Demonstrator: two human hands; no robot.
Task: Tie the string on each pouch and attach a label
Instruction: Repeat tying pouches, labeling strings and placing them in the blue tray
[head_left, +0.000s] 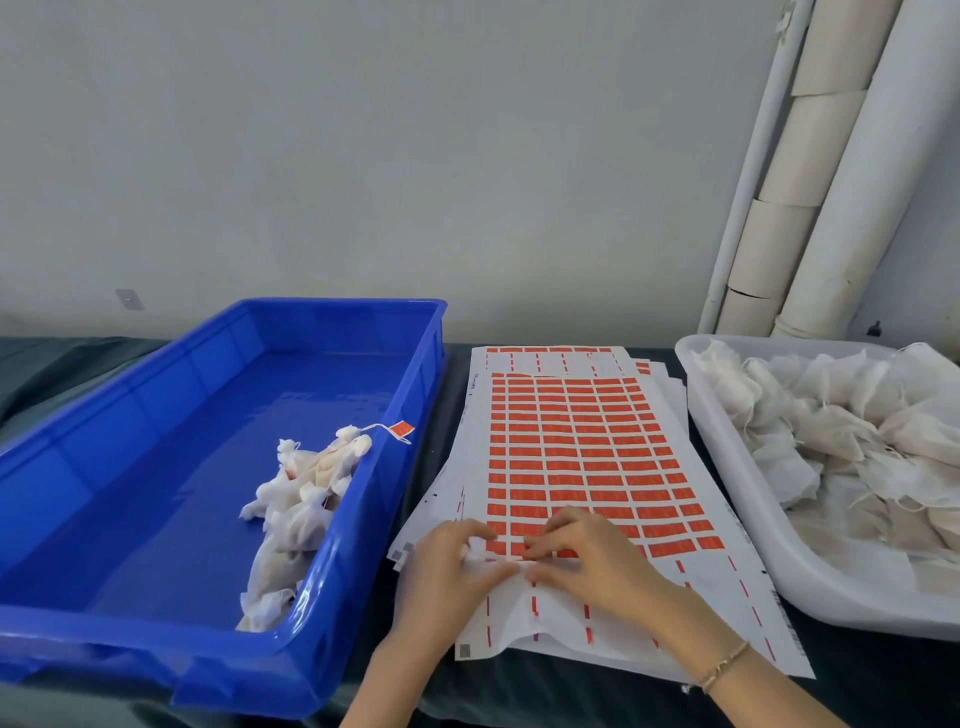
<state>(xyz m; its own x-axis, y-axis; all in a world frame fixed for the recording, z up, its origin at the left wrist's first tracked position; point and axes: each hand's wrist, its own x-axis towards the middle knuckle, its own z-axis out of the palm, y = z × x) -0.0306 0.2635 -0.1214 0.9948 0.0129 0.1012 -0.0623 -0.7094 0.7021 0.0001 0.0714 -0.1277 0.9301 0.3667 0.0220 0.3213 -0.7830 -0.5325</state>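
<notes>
A sheet of red stick-on labels (576, 447) lies in the middle of the table on top of a stack of similar sheets. My left hand (447, 571) grips a small white pouch (480, 564) at the sheet's near edge, most of the pouch hidden under my fingers. My right hand (582, 556) rests on the sheet right beside it, fingertips pinching at a red label in the lowest rows. Several tied white pouches (301, 499) lie in the blue bin (156, 415), one with a red label (401, 430) on its string.
A white tray (737, 499) at the right holds a heap of several loose white pouches (841, 431). White pipes (810, 171) lean against the wall behind it. A dark cloth covers the table.
</notes>
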